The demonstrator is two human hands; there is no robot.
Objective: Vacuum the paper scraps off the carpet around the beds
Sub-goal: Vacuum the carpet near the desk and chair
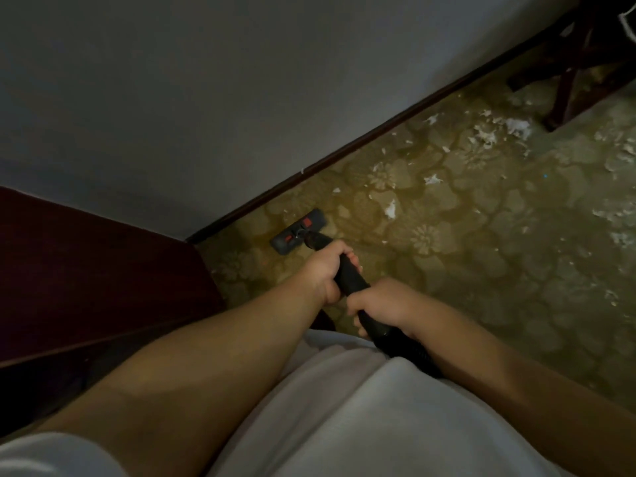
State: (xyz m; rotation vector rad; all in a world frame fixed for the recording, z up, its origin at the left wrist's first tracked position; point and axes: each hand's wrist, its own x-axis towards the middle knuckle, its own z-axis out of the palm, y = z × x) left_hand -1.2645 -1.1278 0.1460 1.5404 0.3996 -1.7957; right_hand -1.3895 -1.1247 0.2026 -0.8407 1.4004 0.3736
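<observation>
A black vacuum wand (351,280) runs from my body down to a grey floor head (298,231) with red pedals, flat on the patterned carpet (481,256) near the wall. My left hand (325,268) grips the wand higher up toward the head. My right hand (382,308) grips it lower, by the ribbed hose. White paper scraps (390,210) lie scattered on the carpet to the right of the head, with a denser patch (488,132) further off.
A grey wall (241,98) with a dark skirting board (378,129) runs diagonally behind the head. Dark wooden furniture (86,280) stands at my left. Dark wooden legs (571,80) stand at the top right.
</observation>
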